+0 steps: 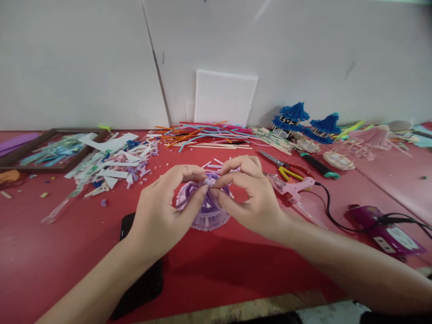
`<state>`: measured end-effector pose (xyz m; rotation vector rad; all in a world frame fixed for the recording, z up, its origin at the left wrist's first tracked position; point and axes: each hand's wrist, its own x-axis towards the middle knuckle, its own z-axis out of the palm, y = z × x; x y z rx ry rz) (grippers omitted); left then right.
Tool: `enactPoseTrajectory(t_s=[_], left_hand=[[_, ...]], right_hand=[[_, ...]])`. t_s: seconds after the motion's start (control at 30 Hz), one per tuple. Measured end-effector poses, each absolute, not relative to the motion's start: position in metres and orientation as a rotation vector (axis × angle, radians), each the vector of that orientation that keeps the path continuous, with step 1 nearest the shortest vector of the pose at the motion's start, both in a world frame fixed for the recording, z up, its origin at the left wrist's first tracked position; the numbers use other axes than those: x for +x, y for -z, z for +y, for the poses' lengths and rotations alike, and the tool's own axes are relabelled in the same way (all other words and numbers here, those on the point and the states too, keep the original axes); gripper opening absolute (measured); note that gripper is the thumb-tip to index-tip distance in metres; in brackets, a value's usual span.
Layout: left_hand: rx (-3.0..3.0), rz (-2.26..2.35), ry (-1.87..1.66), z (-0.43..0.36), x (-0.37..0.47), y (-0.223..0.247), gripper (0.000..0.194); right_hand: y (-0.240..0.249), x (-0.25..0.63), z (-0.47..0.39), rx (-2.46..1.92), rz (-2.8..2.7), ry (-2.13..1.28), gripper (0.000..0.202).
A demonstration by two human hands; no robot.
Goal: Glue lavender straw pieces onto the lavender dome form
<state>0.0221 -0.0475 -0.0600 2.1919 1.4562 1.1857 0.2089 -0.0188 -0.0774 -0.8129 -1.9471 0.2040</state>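
Observation:
A round purple craft piece [209, 219] with a pleated, lighter edge lies on the red tabletop [202, 270]. Over its middle, both hands meet with their fingertips close together. My left hand [165, 207] pinches a thin purple strip that runs down toward the piece's left side. From the right, my right hand [251, 193] pinches at the top centre of the piece, thumb against forefinger. What lies between its fingertips is too small to make out. The fingers partly cover the piece's upper part.
A black phone [145, 281] lies beside the left forearm. Rightward are pliers [286, 168], a pink glue gun [293, 186] and its cord, and a purple power strip [384, 229]. Behind are coloured sticks [209, 135], paper scraps [114, 162], a brown frame [33, 169] and blue-roofed models [292, 117].

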Motion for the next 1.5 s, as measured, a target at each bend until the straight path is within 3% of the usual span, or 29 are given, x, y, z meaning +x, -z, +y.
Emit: enactPoseTrajectory(t_s=[0.83, 1.5], left_hand=[[2.218, 1.511, -1.226, -0.049, 0.023, 0.059, 0.006], [2.213, 1.596, -1.377, -0.051, 0.009, 0.061, 0.018]], right_hand=[[0.082, 0.200, -0.015, -0.768, -1.869, -0.012, 0.010], [0.077, 0.225, -0.025, -0.784, -1.945, -0.236, 0.010]])
